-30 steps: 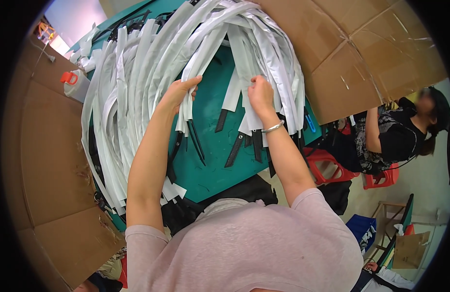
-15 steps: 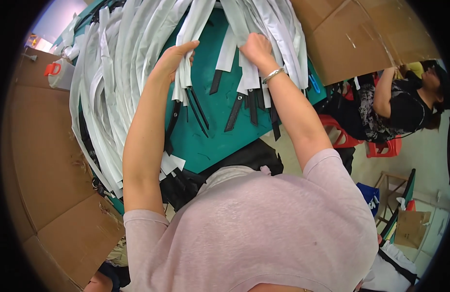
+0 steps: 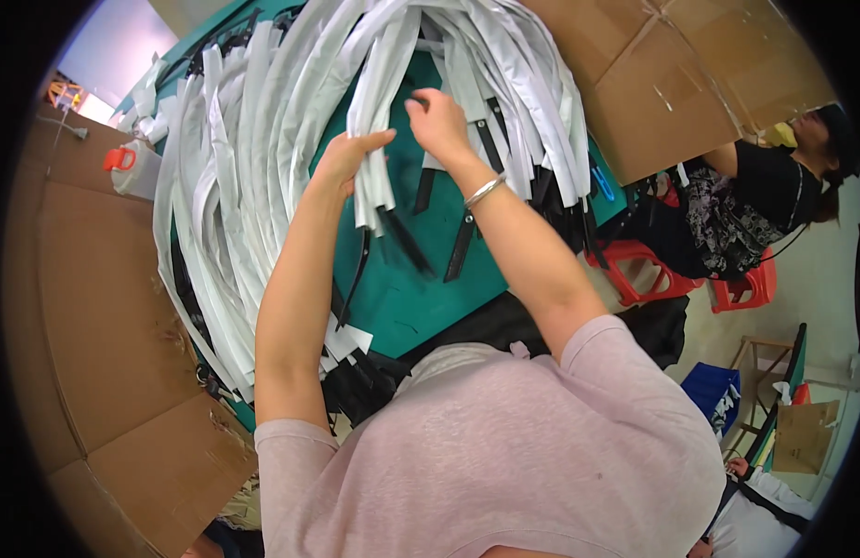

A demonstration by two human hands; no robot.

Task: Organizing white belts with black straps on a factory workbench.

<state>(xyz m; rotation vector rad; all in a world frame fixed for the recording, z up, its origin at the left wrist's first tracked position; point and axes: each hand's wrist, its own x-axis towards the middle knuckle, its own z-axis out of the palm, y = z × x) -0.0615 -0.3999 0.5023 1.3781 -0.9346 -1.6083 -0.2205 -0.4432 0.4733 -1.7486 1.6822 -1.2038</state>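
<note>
Long black straps with white sleeves around them hang in a wide, curved bundle (image 3: 291, 121) over a green table (image 3: 407, 307). My left hand (image 3: 346, 160) is closed around a few white-sleeved straps (image 3: 379, 98), thumb laid across the front. Dark ends (image 3: 407, 244) stick out below that grip, one blurred. To its right, my right hand (image 3: 439, 126) is raised with loosely curled fingers apart and nothing visible in them. Close beside and behind it hang other white-sleeved straps (image 3: 463, 79). One bare strap end (image 3: 460, 246) shows a metal-rimmed hole.
Cardboard walls stand at the left (image 3: 105, 307) and upper right (image 3: 653, 102). A white container with an orange-red cap (image 3: 120, 160) is at the far left. A light-blue tool (image 3: 601, 183) lies by the table's right edge. A person (image 3: 727, 200) is near red stools (image 3: 635, 270).
My right hand has let go of the straps on the right and moved left toward my left hand. My left hand keeps its grip, and the strap ends below it have swung. The whole view has shifted slightly.
</note>
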